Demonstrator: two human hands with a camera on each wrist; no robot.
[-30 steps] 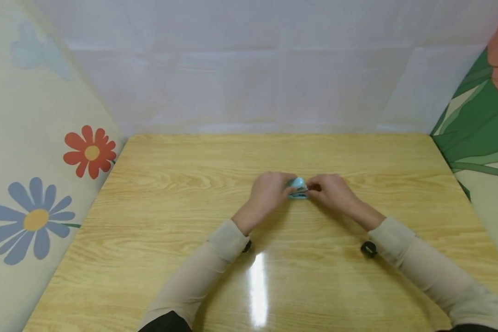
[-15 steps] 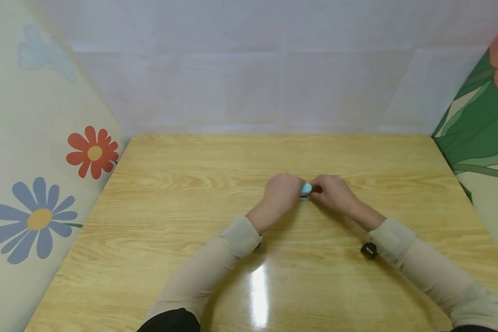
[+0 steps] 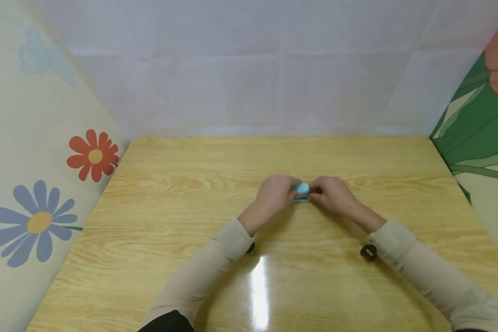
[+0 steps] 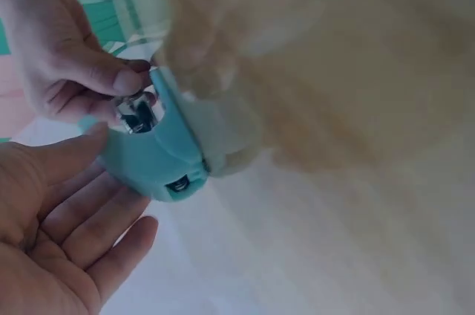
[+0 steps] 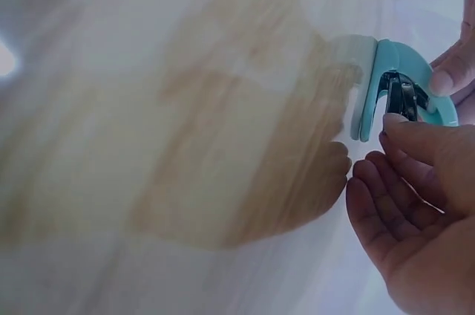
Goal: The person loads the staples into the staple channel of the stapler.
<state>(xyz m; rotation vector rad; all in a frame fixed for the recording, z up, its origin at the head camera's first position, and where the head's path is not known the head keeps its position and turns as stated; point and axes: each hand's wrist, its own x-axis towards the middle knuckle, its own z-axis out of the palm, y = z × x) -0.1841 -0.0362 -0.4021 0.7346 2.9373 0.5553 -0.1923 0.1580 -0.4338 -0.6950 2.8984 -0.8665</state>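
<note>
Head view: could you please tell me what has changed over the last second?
The left hand slid right along the table, covering most of the blue stapler, then eased back slightly left. The right hand kept its place at the stapler; both hands stayed on it.

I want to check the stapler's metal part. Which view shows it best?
The right wrist view: the blue stapler gapes toward the camera, dark metal exposed. The left wrist view shows its side; the head view, just a speck between hands.

no readable text, labels, brands, numbers or signs anywhere
</note>
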